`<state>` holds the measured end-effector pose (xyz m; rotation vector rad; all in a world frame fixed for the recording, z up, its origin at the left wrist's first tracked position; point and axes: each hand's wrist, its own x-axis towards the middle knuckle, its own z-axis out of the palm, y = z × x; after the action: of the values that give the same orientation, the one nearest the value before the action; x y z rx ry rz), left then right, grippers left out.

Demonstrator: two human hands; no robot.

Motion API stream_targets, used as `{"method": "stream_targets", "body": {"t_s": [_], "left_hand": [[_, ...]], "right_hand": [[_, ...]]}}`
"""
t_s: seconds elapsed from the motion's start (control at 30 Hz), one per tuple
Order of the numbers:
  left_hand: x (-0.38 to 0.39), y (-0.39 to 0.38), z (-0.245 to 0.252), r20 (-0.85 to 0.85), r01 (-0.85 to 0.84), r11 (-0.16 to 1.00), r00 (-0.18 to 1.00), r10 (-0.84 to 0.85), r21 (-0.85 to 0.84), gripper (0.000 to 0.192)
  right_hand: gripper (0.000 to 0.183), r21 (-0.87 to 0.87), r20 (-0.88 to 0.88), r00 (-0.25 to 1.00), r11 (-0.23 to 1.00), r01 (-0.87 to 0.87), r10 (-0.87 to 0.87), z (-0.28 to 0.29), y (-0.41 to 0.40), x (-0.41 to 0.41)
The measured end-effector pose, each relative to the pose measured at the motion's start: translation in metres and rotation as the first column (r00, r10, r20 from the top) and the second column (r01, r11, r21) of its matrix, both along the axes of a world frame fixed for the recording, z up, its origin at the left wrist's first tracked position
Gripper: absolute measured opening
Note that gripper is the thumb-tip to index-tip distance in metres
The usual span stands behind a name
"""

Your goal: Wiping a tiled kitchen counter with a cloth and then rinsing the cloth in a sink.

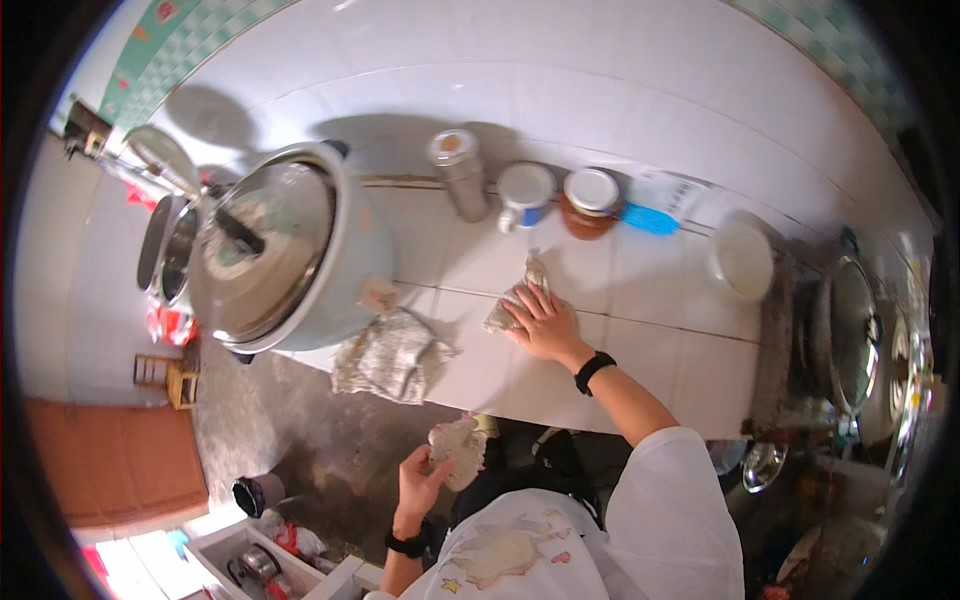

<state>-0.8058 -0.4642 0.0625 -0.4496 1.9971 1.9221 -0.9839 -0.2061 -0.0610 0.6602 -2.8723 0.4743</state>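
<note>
My right hand [546,324] presses flat on a crumpled, patterned cloth [501,315] on the white tiled counter [480,379]. Its fingers are spread over the cloth, part of which pokes out beyond the fingertips. Off the counter's front edge, my left hand [421,480] pinches a pale, ragged-edged piece of cloth [459,452] between thumb and fingers. Another cloth [388,360], grey and beige, drapes over the counter edge below a large lidded cooker [360,255]. A small pinkish piece [379,295] lies against the cooker's base.
Along the wall stand a tall lidded container [459,176], a lidded white mug [525,191], a brown jar with a white lid [590,202] and a blue object [649,218]. A white bowl [741,259] is at the right, near a glass-lidded pan [855,334]. A bin [257,495] stands on the floor.
</note>
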Motion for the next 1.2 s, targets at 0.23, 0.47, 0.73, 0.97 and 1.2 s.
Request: {"method": "stream_targets", "body": {"t_s": [0.23,0.47,0.73,0.97,1.2], "left_hand": [[-0.056,0.091,0.035,-0.115,0.397,0.911,0.905,-0.409,-0.117,0.022],[-0.082,0.179,0.047,-0.321,0.375,0.918,0.892,-0.32,0.127,0.018],[-0.07,0.166,-0.072,-0.299,0.315,0.744,0.77,-0.563,-0.59,0.052],[-0.067,0.183,-0.057,-0.274,0.382,0.491,0.497,-0.824,-0.783,0.047],[-0.077,0.169,-0.067,-0.412,0.404,0.632,0.509,-0.756,-0.661,0.029]], "right_hand": [[0.05,0.097,0.183,0.931,0.948,0.303,-0.316,0.032,0.165,0.137],[0.056,0.206,0.273,0.674,0.726,0.656,-0.687,0.023,0.268,0.228],[0.057,0.192,0.234,0.623,0.664,0.723,-0.746,0.032,0.254,0.222],[0.039,-0.227,0.186,0.869,0.84,0.493,-0.459,0.055,0.173,0.173],[0.01,-0.14,0.146,0.954,0.949,0.283,-0.263,0.052,0.146,0.147]]}}
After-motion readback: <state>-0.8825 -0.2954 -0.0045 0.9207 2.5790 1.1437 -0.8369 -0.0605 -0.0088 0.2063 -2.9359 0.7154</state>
